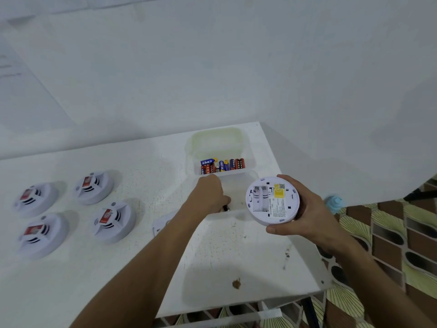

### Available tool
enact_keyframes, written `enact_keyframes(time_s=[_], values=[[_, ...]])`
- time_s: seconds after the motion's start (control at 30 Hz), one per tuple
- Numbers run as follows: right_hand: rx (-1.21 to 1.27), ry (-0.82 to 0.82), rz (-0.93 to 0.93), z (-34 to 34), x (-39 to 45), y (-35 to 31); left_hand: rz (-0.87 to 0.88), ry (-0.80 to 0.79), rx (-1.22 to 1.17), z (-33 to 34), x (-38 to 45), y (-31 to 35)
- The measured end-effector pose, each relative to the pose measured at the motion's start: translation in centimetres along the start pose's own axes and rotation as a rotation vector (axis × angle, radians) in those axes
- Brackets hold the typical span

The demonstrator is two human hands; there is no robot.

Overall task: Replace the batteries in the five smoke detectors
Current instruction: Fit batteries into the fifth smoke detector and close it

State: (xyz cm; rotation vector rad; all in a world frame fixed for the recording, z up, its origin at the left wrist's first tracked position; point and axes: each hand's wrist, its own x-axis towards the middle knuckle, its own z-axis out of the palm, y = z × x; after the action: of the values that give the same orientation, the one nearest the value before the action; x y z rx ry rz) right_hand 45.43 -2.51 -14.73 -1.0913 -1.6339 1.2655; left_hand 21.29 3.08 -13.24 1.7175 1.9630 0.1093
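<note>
Above the table's right edge, an opened smoke detector

Right hand grips it, empty battery bay up. Left hand pinches a battery over the near clear tray; fresh batteries fill the far tray. Four detectors sit left on the white table.

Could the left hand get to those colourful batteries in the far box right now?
Probably yes. The left hand is in the near box, holding a battery. The batteries lie uncovered just beyond, with nothing between; it would need to drop that one first.
</note>
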Motion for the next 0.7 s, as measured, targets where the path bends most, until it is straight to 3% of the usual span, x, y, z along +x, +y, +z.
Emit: enact_keyframes(time_s=[0.43,0.7], values=[[0.001,-0.019,-0.042,1.3,1.7,-1.8,0.306,0.369,-0.677,-4.1,-5.9,1.8],[0.029,-0.054,-0.086,2.1,2.5,-2.2,0.413,0.396,-0.717,-3.8,-7.5,2.4]])
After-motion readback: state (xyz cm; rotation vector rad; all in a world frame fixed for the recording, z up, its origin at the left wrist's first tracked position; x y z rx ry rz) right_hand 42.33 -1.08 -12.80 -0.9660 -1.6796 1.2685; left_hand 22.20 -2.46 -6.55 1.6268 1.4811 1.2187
